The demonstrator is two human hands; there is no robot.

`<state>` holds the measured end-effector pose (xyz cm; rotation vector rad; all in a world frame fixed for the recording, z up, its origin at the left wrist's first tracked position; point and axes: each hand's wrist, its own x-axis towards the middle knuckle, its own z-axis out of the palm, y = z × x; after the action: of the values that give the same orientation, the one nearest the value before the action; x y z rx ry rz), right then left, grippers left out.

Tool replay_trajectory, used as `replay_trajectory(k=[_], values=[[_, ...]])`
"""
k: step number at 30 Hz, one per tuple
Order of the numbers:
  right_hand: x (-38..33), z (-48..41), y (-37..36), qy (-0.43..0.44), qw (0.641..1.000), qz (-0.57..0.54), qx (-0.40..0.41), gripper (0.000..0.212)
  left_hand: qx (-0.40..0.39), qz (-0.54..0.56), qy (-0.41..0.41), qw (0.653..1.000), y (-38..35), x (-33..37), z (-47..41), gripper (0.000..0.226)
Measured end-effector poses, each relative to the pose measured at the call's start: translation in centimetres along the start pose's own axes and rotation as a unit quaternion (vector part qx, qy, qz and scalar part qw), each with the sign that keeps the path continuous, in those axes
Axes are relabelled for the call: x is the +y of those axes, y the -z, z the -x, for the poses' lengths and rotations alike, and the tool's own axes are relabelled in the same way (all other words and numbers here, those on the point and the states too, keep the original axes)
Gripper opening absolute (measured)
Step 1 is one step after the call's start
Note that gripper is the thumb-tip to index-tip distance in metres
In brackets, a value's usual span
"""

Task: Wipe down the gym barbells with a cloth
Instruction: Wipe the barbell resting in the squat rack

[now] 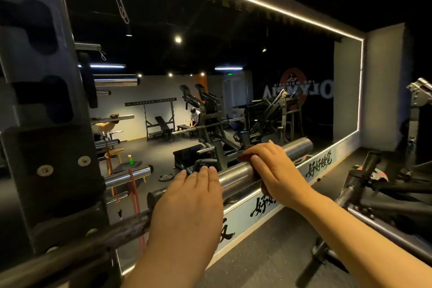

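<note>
A steel barbell (236, 176) lies across the dark rack (46, 147) at the left, its thick sleeve pointing away to the right towards the mirror. My left hand (189, 203) rests flat on the bar near the collar, fingers straight. My right hand (273, 168) lies over the sleeve farther out and presses a dark brown cloth (247, 154) round it; only edges of the cloth show under the fingers and below the bar.
A big wall mirror (210, 77) with a lit frame stands right behind the bar and reflects gym machines and a seated person. Black machine frames (374, 184) stand at the right. Chrome plate pegs (126, 176) and a red band (135, 196) stick out at the left.
</note>
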<state>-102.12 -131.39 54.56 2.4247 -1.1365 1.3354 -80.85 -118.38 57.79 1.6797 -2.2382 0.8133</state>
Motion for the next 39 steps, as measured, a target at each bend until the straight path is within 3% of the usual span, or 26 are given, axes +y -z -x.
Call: replay_trajectory(k=[3,8,11,13,17,19,21,24,25,27,31,33,36,39], values=[[3.4,-0.1,2.4,-0.043,0.996,-0.064,-0.034,0.030,0.001,0.003,-0.004,1.000,-0.1,0.0,0.0,0.070],[10.2,-1.8,4.1,-0.251,0.961,-0.099,0.056,0.022,0.011,0.008,-0.004,1.000,-0.2,0.0,0.0,0.064],[8.5,-1.9,1.9,-0.216,0.971,0.013,0.098,0.026,0.010,0.007,-0.009,1.000,0.0,0.0,0.1,0.066],[4.8,-0.7,0.3,-0.182,0.977,-0.017,0.109,0.029,0.016,-0.009,-0.011,1.000,0.0,0.0,0.2,0.068],[-4.1,1.7,-0.6,-0.042,0.997,-0.069,0.011,0.038,0.008,-0.020,-0.001,1.000,0.0,0.0,0.4,0.070],[-5.2,1.7,-0.2,0.011,0.996,-0.070,-0.045,0.041,0.019,-0.011,0.005,1.000,-0.1,0.1,0.7,0.067],[-4.1,1.1,-0.2,-0.005,0.999,-0.035,-0.032,0.039,0.027,0.002,0.002,1.000,-0.1,0.0,1.1,0.064],[-4.2,0.5,-1.2,-0.136,0.988,-0.051,0.053,0.038,0.050,0.016,0.001,0.999,-0.4,-0.2,1.9,0.059],[-5.3,0.6,-1.8,-0.137,0.987,-0.048,0.068,0.035,0.057,0.021,-0.001,0.998,-0.7,-0.1,2.3,0.058],[-8.5,1.2,-2.9,-0.075,0.995,-0.037,0.053,0.032,0.067,0.029,-0.006,0.997,-1.1,0.1,3.2,0.057],[-13.6,2.3,-2.8,0.042,0.986,-0.149,-0.056,0.039,0.121,0.085,-0.007,0.989,-2.3,0.0,5.3,0.057],[-14.2,2.3,-2.8,0.080,0.989,-0.112,-0.053,0.038,0.137,0.077,-0.010,0.988,-2.5,-0.3,6.1,0.055],[-15.7,1.5,-3.2,0.017,0.988,-0.151,0.024,0.029,0.152,0.038,-0.016,0.988,-2.2,-0.8,7.5,0.060],[-17.9,-0.1,-3.4,-0.130,0.943,-0.302,0.045,0.020,0.188,0.000,-0.017,0.982,-2.0,-1.6,9.0,0.052]])
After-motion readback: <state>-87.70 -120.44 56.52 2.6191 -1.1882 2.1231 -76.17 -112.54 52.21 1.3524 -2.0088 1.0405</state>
